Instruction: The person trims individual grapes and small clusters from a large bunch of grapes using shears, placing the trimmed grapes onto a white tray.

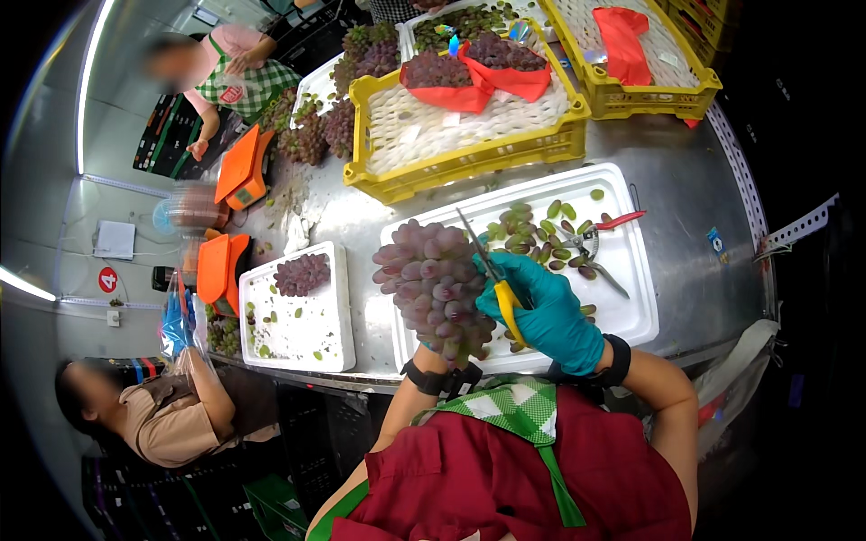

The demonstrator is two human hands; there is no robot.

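A large bunch of purple grapes [433,284] hangs over the near side of a white foam tray [629,318]. My left hand [482,239], in a teal glove, holds the bunch from behind and is mostly hidden by it. In my right hand [551,314], also gloved in teal, is a pair of yellow-handled scissors [507,308]. Their narrow blades point up and away along the bunch's right side, and my right fingers are close to the grapes. Loose green and purple grapes [521,230] lie in the tray, along with red-handled pruning shears [592,240].
Yellow crates [467,159] with white foam netting stand beyond; one holds grapes on red wrapping [467,95]. To the left are another foam tray [342,311] with a small bunch [302,275] and orange scales [215,270]. Two other people stand at the left.
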